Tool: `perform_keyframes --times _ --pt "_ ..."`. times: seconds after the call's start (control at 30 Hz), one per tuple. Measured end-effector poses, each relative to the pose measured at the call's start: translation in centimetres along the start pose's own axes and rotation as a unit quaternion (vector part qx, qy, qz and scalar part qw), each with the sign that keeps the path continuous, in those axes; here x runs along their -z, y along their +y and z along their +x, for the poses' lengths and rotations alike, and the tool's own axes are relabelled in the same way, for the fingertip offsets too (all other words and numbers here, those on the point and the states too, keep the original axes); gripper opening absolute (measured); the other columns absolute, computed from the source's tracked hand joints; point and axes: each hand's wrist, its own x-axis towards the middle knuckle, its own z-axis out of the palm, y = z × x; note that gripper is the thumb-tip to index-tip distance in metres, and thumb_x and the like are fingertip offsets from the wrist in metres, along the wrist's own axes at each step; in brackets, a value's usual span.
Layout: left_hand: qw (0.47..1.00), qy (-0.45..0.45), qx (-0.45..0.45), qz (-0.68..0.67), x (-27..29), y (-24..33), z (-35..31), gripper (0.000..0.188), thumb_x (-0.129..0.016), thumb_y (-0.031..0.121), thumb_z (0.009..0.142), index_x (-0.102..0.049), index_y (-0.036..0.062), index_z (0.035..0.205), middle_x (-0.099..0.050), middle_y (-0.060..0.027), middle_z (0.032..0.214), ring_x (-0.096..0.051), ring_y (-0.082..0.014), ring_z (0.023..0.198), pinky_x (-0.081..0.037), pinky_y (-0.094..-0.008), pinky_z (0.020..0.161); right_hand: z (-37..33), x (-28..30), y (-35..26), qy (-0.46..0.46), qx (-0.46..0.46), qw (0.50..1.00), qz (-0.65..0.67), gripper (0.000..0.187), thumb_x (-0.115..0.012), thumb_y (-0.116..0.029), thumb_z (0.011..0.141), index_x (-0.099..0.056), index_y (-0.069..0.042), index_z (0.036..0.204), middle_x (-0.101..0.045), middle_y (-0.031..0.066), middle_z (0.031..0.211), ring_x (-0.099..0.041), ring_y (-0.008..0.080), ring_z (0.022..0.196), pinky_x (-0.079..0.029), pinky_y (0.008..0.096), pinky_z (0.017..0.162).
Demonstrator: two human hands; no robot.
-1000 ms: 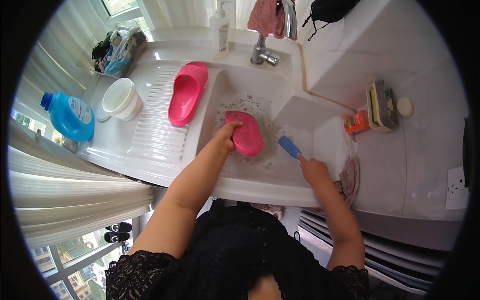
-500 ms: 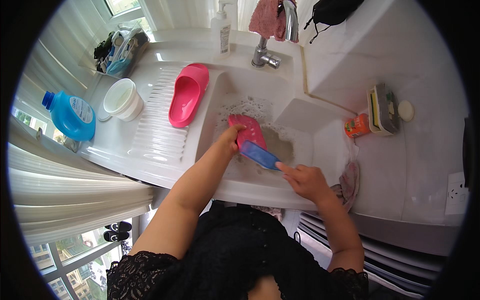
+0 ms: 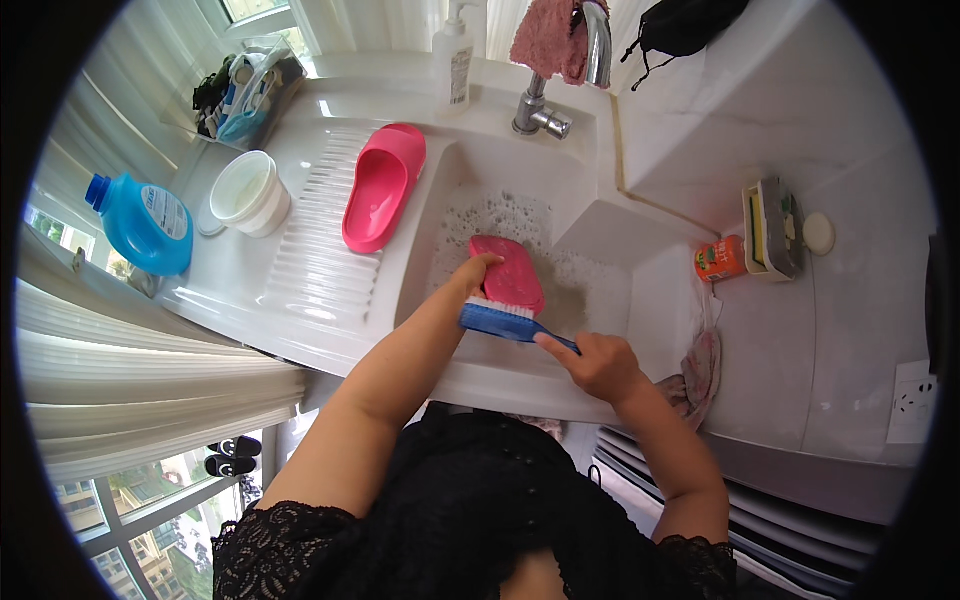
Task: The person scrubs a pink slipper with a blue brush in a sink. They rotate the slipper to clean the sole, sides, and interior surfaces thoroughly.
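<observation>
Over the white sink (image 3: pixel 470 384), which holds cloudy, sudsy water, my left hand (image 3: pixel 478 273) grips a wet pink slipper (image 3: pixel 514 278) by its left side. My right hand (image 3: pixel 602 366) is closed round the handle of a blue scrub brush (image 3: pixel 500 322). The brush's white bristles point up toward the slipper, at its near end; whether they touch it I cannot tell. A matching pink slipper (image 3: pixel 376 196) lies on the ribbed washboard (image 3: pixel 312 240) left of the basin, its inside facing up.
Left of the washboard stand a white tub (image 3: pixel 250 195), a blue detergent jug (image 3: pixel 148 228) and a clear bin (image 3: pixel 250 95) of cloths. A pump bottle (image 3: pixel 453 70) and the faucet (image 3: pixel 538 115) are behind. An orange container (image 3: pixel 720 259) and a sponge caddy (image 3: pixel 772 230) sit at right.
The brush has turned from back-up to bristles showing and moved slightly left and nearer me. The held slipper has shifted a little right and tilted.
</observation>
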Motion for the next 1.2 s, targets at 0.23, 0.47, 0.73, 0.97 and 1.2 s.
perform_keyframes --times 0.23,0.47,0.73,0.97,1.2 --pt "0.989 -0.024 0.004 -0.143 0.1 0.5 -1.1 0.034 -0.058 0.013 0.084 -0.053 -0.0024 0.114 -0.064 -0.0206 0.106 -0.064 -0.0340 0.097 -0.052 -0.0500 0.089 -4.9 -0.4 3.9 -0.002 -0.020 1.000 0.003 0.051 -0.061 -0.012 0.072 -0.064 -0.031 0.119 -0.033 -0.0012 0.056 -0.041 0.0132 0.041 -0.034 0.0279 0.036" --pt "0.998 -0.044 0.010 -0.054 0.0 0.4 -1.3 0.034 -0.056 0.011 0.085 -0.051 -0.0027 0.116 -0.061 -0.0216 0.112 -0.063 -0.0336 0.101 -0.050 -0.0513 0.092 -0.6 -1.6 2.1 0.044 0.010 0.998 0.035 0.045 -0.062 -0.013 0.074 -0.066 -0.032 0.115 -0.032 -0.0007 0.055 -0.037 0.0143 0.039 -0.033 0.0288 0.035" --pt "0.985 -0.102 0.061 -0.126 0.2 1.8 -3.0 0.041 -0.059 0.012 0.085 -0.048 -0.0037 0.121 -0.061 -0.0211 0.112 -0.064 -0.0335 0.099 -0.053 -0.0496 0.089 -7.9 -5.2 7.5 -0.121 -0.142 0.982 0.019 0.036 -0.063 -0.023 0.085 -0.061 -0.029 0.121 -0.049 0.0052 0.061 -0.053 0.0236 0.048 -0.046 0.0364 0.045" --pt "0.995 -0.055 -0.014 -0.082 0.5 1.0 -2.7 0.038 -0.058 0.013 0.087 -0.050 -0.0033 0.120 -0.062 -0.0189 0.113 -0.063 -0.0319 0.101 -0.049 -0.0478 0.094 -3.9 -4.9 4.7 -0.309 -0.360 0.867 0.151 0.036 -0.054 -0.027 0.090 -0.056 -0.028 0.126 -0.064 0.0138 0.080 -0.063 0.0334 0.076 -0.050 0.0450 0.068" --pt "0.994 -0.072 -0.062 -0.061 0.8 0.5 -0.9 0.042 -0.057 0.024 0.093 -0.047 0.0012 0.127 -0.059 -0.0153 0.118 -0.059 -0.0278 0.106 -0.049 -0.0459 0.094 -1.5 0.6 -1.2 -0.139 -0.328 0.905 0.233 0.036 -0.057 -0.029 0.089 -0.058 -0.028 0.125 -0.060 0.0149 0.071 -0.060 0.0340 0.065 -0.049 0.0428 0.061"
